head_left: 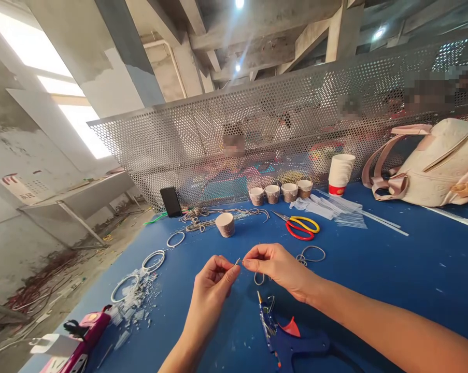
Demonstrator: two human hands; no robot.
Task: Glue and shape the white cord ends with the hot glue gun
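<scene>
My left hand point(214, 282) and my right hand point(274, 267) meet above the blue table, fingertips almost touching. Thumb and forefinger of my left hand pinch a thin cord end point(238, 261). The fingers of my right hand are pressed together at the same spot, on the cord as it seems; the exact hold is too small to tell. Loops of grey cord point(311, 254) lie beneath and beyond my right hand. A blue glue gun point(284, 336) rests below my hands, nozzle pointing away. Beyond them stands a small wrapped cup point(225, 225).
Scissors point(301, 227), clear strips point(338, 207), stacked paper cups point(341, 173) and a bag point(431, 160) sit behind and right. White rings point(153, 261), scraps point(135, 300) and a pink power strip point(86, 336) lie left. A perforated metal screen point(202, 140) borders the back.
</scene>
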